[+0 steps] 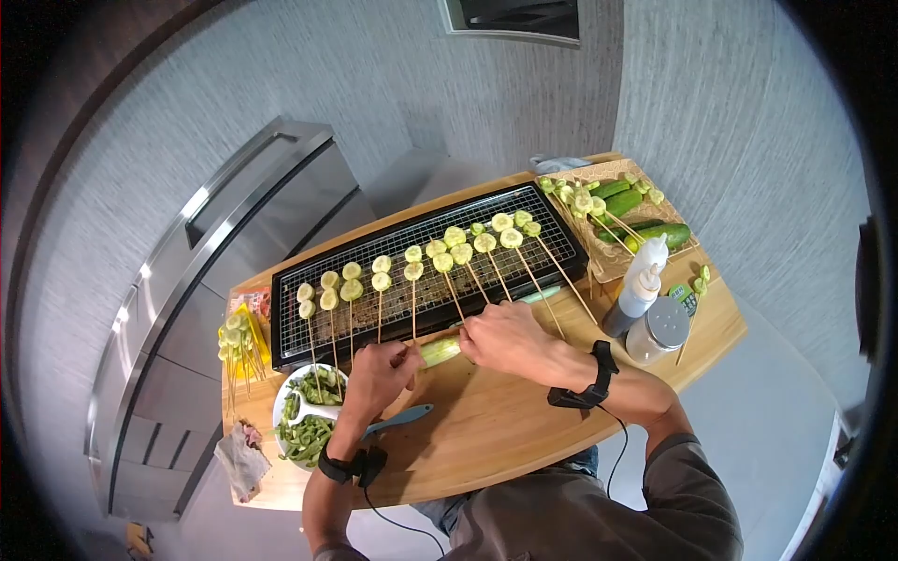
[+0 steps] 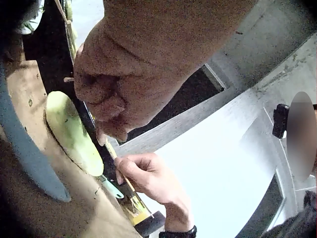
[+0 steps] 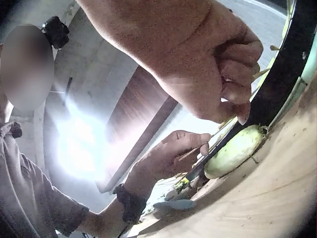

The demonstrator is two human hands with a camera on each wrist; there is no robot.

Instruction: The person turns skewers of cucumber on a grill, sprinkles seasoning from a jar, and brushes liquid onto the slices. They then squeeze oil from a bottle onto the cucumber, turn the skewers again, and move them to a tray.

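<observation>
My left hand [image 1: 379,374] is at the grill's near edge, its fingers curled round a thin wooden stick [image 3: 190,153]. To its right, my right hand [image 1: 510,341] pinches a stick [image 2: 130,184] by the same edge; whether it is the same stick, I cannot tell. A pale peeled cucumber [image 1: 440,352] lies on the table between the hands, below both in the left wrist view [image 2: 74,134]. Skewers of round green slices [image 1: 461,253] lie in a row across the wire grill [image 1: 374,238], sticks pointing towards me. The fingers hide some stick ends.
A white bowl [image 1: 279,411] of green peelings stands left, by a blue-handled utensil [image 1: 402,418]. More skewers rest on a yellow tray [image 1: 265,348]. At right are a squeeze bottle [image 1: 638,297], a shaker [image 1: 658,330] and a woven tray [image 1: 608,271] with cucumbers.
</observation>
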